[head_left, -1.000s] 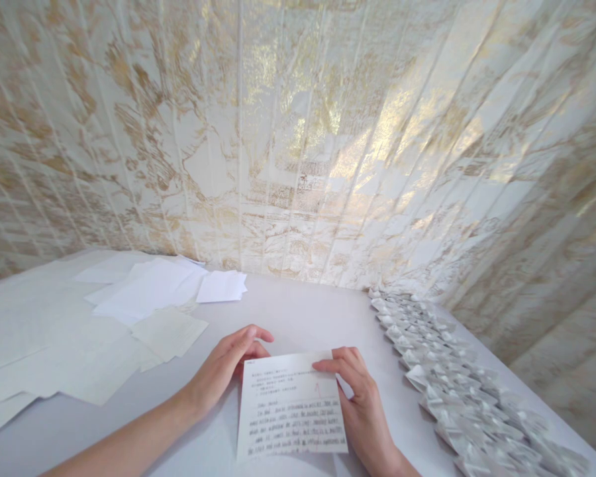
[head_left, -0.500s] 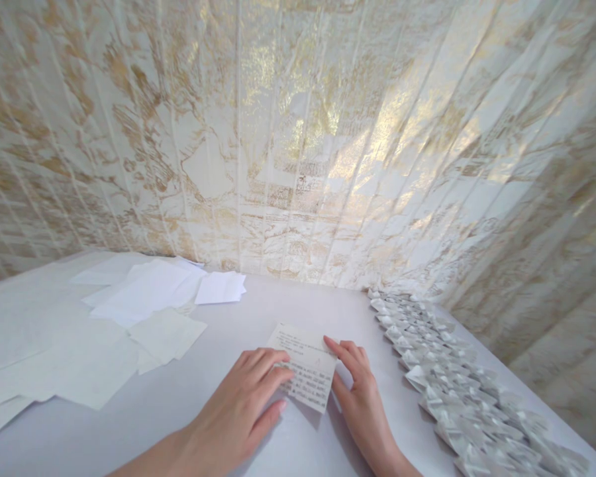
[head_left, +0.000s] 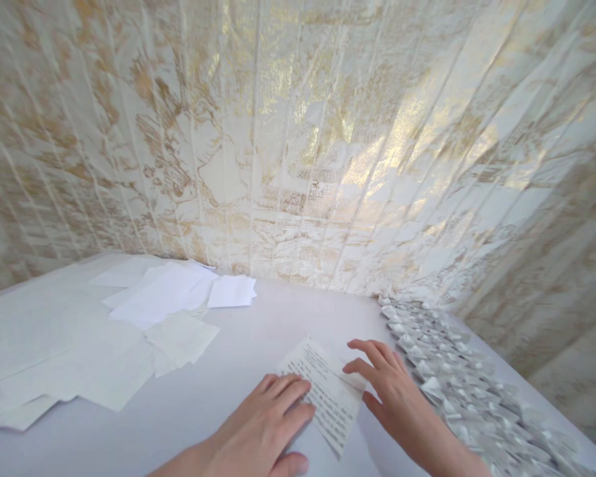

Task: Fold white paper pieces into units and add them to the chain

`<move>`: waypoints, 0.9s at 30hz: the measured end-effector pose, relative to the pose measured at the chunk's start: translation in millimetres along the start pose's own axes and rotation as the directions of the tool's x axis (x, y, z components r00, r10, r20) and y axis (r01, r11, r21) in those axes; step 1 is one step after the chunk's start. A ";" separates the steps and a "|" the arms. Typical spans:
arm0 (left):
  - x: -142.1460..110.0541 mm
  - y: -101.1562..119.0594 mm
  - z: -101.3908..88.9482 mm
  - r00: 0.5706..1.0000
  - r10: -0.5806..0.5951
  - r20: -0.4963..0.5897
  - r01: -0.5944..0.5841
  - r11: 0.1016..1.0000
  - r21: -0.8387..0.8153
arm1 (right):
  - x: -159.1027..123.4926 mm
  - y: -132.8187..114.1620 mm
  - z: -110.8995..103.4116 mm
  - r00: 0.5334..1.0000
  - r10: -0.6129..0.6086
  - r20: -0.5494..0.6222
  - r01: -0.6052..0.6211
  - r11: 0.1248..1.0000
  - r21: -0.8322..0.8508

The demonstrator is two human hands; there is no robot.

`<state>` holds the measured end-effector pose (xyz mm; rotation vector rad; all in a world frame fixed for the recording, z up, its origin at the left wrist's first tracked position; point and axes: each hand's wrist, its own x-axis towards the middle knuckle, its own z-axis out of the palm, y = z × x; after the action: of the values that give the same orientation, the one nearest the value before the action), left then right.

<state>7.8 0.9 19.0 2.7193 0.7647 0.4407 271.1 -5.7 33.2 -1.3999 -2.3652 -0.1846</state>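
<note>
A small sheet of printed paper [head_left: 328, 391] lies turned at a slant on the white table, with lines of text facing up and a crease near its right side. Over its left edge rests my left hand [head_left: 283, 414], fingers stretched out flat and the thumb apart. My right hand [head_left: 385, 381] hovers at the right corner of the sheet, its fingers spread and slightly bent. Whether its fingertips touch the paper I cannot tell. Nothing is gripped in either hand.
Loose sheets of white paper [head_left: 74, 358] overlap across the left of the table [head_left: 189, 424]. A small stack of white paper squares [head_left: 232, 291] sits near the back. Rows of folded paper pieces [head_left: 457, 371] run along the right edge. Behind hangs a patterned curtain [head_left: 278, 132].
The printed paper has been turned and now lies at a steeper slant. My right hand has moved away to the right and its fingers have spread. The whole view has shifted slightly.
</note>
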 end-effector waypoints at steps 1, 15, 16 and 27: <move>-0.9 -1.1 7.7 1.000 0.030 -0.010 -0.029 0.998 0.056 | 1.2 2.9 -2.0 1.000 -0.007 0.028 0.006 0.999 0.032; -7.6 9.5 55.8 0.911 0.317 -0.263 -0.130 0.827 0.546 | 8.1 9.2 1.6 0.984 -0.021 0.179 -0.025 0.967 0.252; -7.2 9.4 54.8 0.914 0.314 -0.255 -0.132 0.827 0.547 | 7.8 9.5 1.4 0.983 -0.015 0.182 -0.032 0.966 0.256; -6.1 10.8 53.8 0.896 0.334 -0.292 -0.154 0.852 0.500 | 10.7 5.0 -15.7 0.948 0.019 0.319 -0.136 0.928 0.348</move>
<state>27.3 -21.2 -27.7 3.2601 0.6715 0.9683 274.9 0.7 51.5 -1.4123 -2.4111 0.5136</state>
